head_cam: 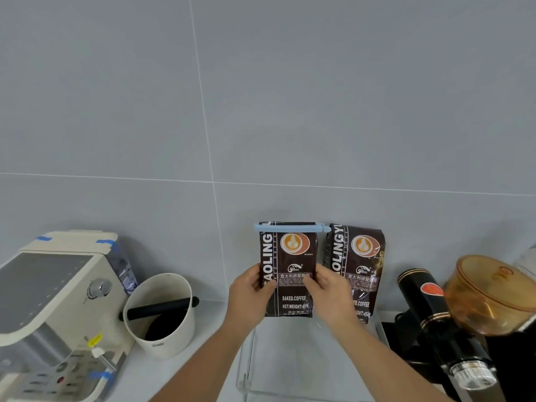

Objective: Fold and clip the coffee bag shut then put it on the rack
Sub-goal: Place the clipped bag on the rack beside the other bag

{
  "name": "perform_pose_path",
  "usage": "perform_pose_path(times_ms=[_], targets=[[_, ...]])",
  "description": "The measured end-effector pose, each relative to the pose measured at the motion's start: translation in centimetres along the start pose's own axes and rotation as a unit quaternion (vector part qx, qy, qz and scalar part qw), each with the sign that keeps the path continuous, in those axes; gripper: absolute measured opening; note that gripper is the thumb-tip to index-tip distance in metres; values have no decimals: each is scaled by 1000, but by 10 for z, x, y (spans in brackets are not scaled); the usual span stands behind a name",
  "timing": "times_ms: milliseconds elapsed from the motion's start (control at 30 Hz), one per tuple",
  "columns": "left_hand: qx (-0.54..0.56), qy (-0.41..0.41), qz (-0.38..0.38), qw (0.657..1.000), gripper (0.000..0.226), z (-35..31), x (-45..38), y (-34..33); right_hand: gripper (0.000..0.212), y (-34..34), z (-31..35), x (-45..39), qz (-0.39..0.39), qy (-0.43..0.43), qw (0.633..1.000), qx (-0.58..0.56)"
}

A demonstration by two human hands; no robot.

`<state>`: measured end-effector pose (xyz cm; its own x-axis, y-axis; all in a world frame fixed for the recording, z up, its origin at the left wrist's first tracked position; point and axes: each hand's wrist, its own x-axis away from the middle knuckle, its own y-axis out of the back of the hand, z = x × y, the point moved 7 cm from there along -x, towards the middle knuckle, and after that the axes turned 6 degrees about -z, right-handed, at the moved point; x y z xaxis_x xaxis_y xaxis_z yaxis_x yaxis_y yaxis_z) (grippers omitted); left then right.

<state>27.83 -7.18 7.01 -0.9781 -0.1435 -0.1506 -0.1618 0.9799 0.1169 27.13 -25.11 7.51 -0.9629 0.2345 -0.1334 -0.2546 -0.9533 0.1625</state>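
While both hands held it upright above the clear rack (246, 372), the coffee bag (287, 271) already wore its blue clip (290, 227) across the folded top, so by my reading only the setting-down was left. The left hand (249, 291) closed its grip on the bag's left edge and the right hand (327, 288) closed on the right edge, thumbs on the front panel, about mid-height. It looked a soft, crinkly foil pack — likely slick under the fingers and bottom-heavy with its contents, so pinching both side seams low down seemed sounder than lifting by the clip, which might slide off. Print on the front read "BAKED.COFFEE" and "NET.WEIGHT:454", a vertical word ending "AOLING", a row of Chinese characters, and a latte-art cup picture. A second bag (356, 271) of the same kind stood just beside it on the right against the wall, its side lettering showing "OLINGYU". The cup (162, 314) on the desk (174, 381) carried small writing too blurred to read.
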Motion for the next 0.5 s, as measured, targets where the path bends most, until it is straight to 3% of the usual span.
perform_pose_path(times_ms=[233,500], targets=[[-11,1,-10,1000,37,23,-2,-5,45,1,-21,1,-7,8,999,32],[-10,58,-46,997,37,41,2,-7,50,-4,-41,0,-25,-47,999,-2]])
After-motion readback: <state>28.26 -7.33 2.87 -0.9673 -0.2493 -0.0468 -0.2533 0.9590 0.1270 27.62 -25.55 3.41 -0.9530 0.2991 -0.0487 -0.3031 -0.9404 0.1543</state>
